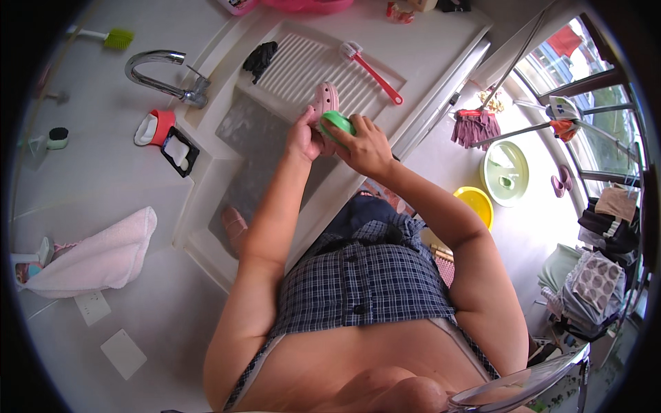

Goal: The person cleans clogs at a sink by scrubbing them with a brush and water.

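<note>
My left hand (303,135) grips a pink foam clog (326,97) with holes in its upper, above the sink's edge by the ribbed washboard (294,62). My right hand (369,147) is closed around a green scrubbing brush (338,122), which rests against the clog; its bristles are mostly hidden. Below my left forearm, a second pink clog (235,227) lies partly in the cloudy water (258,139) of the sink basin. A red-handled brush (374,75) with white bristles lies across the washboard. At the board's far left corner sits a crumpled black cloth-like item (261,59).
A chrome faucet (191,93) stands left of the basin, near a black soap dish (179,152) and a red-and-white container (155,128). A pink towel (103,258) hangs on the left wall. On the floor at right are a mop (476,126), a green basin (505,173) and a yellow basin (475,204).
</note>
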